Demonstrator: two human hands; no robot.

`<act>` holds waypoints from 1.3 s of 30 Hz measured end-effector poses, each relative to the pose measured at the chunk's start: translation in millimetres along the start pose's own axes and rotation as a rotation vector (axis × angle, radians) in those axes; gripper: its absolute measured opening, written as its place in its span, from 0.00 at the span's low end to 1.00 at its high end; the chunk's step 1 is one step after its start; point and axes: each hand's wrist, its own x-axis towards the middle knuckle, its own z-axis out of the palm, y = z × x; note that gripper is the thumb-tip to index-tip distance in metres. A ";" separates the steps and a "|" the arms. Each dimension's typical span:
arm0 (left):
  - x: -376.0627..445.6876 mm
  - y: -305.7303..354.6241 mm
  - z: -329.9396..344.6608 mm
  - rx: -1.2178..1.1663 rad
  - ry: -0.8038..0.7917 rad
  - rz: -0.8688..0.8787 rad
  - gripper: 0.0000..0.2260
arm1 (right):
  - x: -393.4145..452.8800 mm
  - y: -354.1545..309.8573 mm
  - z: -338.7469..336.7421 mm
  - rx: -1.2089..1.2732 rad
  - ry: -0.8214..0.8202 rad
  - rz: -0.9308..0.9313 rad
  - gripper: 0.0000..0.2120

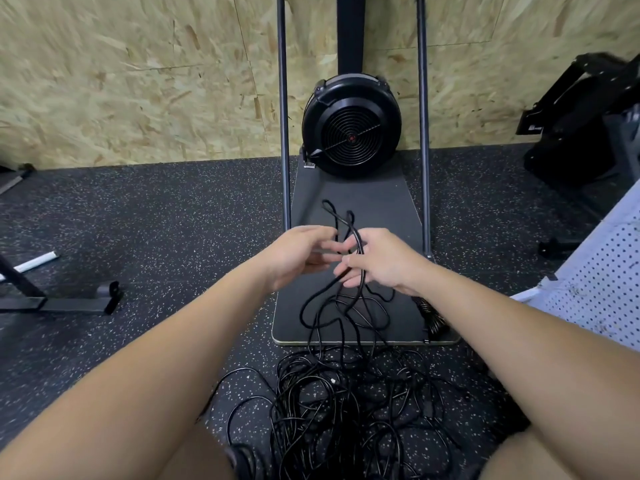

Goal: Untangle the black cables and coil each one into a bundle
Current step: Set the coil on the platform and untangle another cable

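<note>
Speckled gym floor (pixel 138 209), fan (pixel 351 124) at the wall. Below the fan, right hand (pixel 375 261) pinches lifted cable loops (pixel 349 220) to separate them; left hand (pixel 298 254) half-open, grip unclear. Tangled cables (pixel 346 403) piled nearer the person.

One view only, worn on the person's head, facing forward and tilted down toward the floor. Wide-angle lens: straight poles (pixel 283 112) bow outward near the frame edges. The camera sits close above both forearms, which enter from 7 and 5 o'clock and meet near centre, left hand (pixel 298 256) and right hand (pixel 379 261) close to the lens. The tangled cables (pixel 346 403) lie on the floor at 6 o'clock, directly below. The fan unit (pixel 351 128) stands farther off at 12 o'clock, against the chipboard wall (pixel 138 81). There is no second view to share any part of the scene.
</note>
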 end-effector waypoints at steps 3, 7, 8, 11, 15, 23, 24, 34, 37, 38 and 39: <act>-4.1 -7.5 -8.7 0.059 -0.124 0.048 0.23 | 2.1 -7.8 -7.4 0.008 0.082 -0.057 0.07; -12.0 -17.7 -7.0 0.291 -0.237 0.111 0.27 | -0.7 -25.1 -11.3 0.102 0.124 -0.122 0.08; -12.8 -21.5 -5.0 0.341 -0.242 0.109 0.30 | -2.0 -29.7 -11.8 0.123 0.140 -0.143 0.08; -12.9 -33.6 4.0 0.421 -0.140 0.139 0.27 | -6.8 -43.6 -13.5 0.171 0.197 -0.203 0.10; -14.5 -43.0 14.2 0.477 -0.179 0.197 0.15 | -14.5 -55.0 -16.3 0.236 0.249 -0.251 0.09; -12.6 -34.2 19.0 0.496 -0.154 0.262 0.10 | -12.0 -49.7 -27.6 0.374 0.235 -0.281 0.15; -9.9 -32.3 18.8 0.442 -0.097 0.258 0.11 | -10.0 -46.2 -29.1 0.359 0.198 -0.262 0.17; 3.9 7.5 20.7 -0.148 0.122 0.264 0.09 | -9.6 13.2 4.8 -0.490 -0.264 -0.012 0.39; 8.5 13.6 22.3 -0.347 0.167 0.286 0.09 | -5.0 16.1 20.6 -0.381 -0.192 -0.027 0.39; 11.1 15.0 21.3 -0.396 0.184 0.293 0.09 | -4.2 18.0 24.1 -0.334 -0.183 -0.036 0.35; 12.8 16.0 20.5 -0.427 0.202 0.296 0.09 | -2.9 19.4 26.8 -0.325 -0.171 -0.070 0.27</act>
